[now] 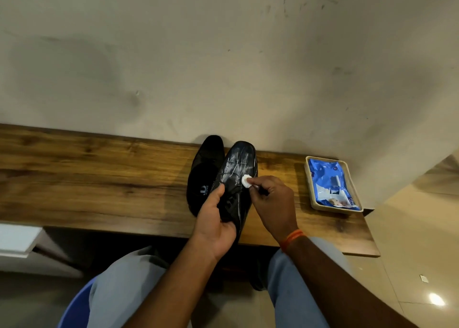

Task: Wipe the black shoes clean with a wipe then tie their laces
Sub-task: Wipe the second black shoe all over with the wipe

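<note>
Grainy wooden shelf (99,178); left hand (213,226) gripping glossy streaked shoe (238,168), right hand (270,203) pinching crumpled white wipe (246,180).

Two shoes (218,176) side by side on the bench (99,178) (wipe pack (331,186) in tray (310,186), right).

A wooden shelf (99,178) is seen across the middle of the frame, set against a stained pale wall (223,54). At the right end of it, a beige tray (313,201) is placed. A blue chair (74,308) is partly seen at the lower left, and a glossy tiled floor (409,265) at the lower right.
</note>
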